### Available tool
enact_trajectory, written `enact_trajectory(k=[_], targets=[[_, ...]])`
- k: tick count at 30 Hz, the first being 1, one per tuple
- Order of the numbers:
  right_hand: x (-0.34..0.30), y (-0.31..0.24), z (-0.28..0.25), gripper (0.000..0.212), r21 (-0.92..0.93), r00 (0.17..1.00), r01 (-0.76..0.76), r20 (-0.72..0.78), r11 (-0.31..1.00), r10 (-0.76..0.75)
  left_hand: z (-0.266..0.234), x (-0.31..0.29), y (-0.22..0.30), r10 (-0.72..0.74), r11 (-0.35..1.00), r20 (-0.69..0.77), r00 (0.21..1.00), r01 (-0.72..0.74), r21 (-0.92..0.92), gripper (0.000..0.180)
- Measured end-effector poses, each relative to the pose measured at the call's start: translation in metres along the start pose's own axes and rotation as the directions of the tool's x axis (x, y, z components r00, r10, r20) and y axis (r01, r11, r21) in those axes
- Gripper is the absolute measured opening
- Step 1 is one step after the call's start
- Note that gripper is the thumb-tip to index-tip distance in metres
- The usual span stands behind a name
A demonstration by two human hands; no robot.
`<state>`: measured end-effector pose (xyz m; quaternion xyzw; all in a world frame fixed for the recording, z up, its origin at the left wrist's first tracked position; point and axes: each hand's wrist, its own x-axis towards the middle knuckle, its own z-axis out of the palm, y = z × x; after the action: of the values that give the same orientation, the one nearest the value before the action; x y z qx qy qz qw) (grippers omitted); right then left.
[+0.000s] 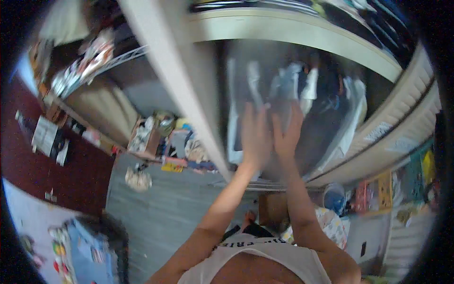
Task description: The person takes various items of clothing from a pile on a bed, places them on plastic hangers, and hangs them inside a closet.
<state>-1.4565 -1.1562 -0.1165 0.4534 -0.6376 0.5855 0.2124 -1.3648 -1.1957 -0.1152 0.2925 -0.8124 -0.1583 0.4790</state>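
Note:
My left hand [256,131] and my right hand [286,132] are raised side by side in front of a wardrobe compartment. Hanging clothes [326,118], dark in the middle with white and pale blue pieces among them, fill it. A hazy grey layer lies over part of the clothes; its material is too blurred to tell. On my right hand, the thumb and fingers stand apart. The left hand is smeared by motion, though its fingers look stretched out. Both seem to be against the front of the clothes; firm contact cannot be made out.
A cream shelf edge [293,29] runs above the clothes, and a pale upright panel [182,90] stands to their left. Boxes of folded clothes [182,144] sit low beyond it. A cardboard box [273,209] and a blue bucket [334,198] stand below on the right.

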Motion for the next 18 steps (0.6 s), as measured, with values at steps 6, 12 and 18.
enact_trajectory(k=[6,12,18], targets=[[-0.079,-0.1,-0.012,0.028,0.33,0.971,-0.152,0.228,0.932,0.078,-0.111,-0.074,0.02,-0.072,0.985,0.112,0.991,0.088,-0.148,0.031],[-0.203,-0.255,-0.012,0.021,0.644,0.81,-0.214,0.538,0.734,-0.236,-0.287,-0.22,0.026,-0.191,0.962,-0.231,0.954,0.229,0.148,0.022],[-0.371,-0.447,-0.062,0.021,0.73,0.401,-0.468,0.678,0.499,-0.616,-0.457,-0.408,0.079,-0.494,0.582,-0.593,0.636,0.749,0.318,0.013]])
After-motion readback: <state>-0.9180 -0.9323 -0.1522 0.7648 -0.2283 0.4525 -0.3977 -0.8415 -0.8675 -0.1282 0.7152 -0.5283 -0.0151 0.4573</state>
